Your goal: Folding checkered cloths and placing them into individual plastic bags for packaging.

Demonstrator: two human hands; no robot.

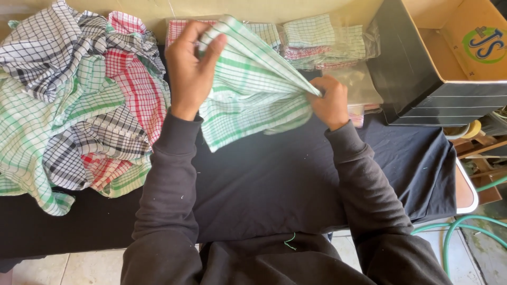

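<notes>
Left hand: my left hand point(191, 68) was raised above the bench, fingers clenched on the top corner of the green checked cloth point(253, 89).
Right hand: my right hand point(330, 103) pinched the bunched far edge of the same cloth, fist tight on it.
Cloth: white with green lines, stretched between both hands, held in the air over the bench point(274, 184), its lower corner hanging down towards the dark cover.
Bench: covered in black fabric, bare in the middle under my arms.
Loose pile: a heap of unfolded checked cloths point(79, 105) lay at the left of the bench, green, red and black patterns mixed, well apart from my hands.
Folded stack: folded checked cloths point(317, 45) sat along the far edge behind the held cloth; some looked wrapped in clear bags, though I couldn't tell for sure from that angle.
Box: an open cardboard box with black outer walls point(422, 79) stood at the far right, just beside the folded stack.
Hose: a green hose point(465, 224) lay on the floor at the right.
Sleeves: both my arms were in dark sleeves point(169, 179).
</notes>
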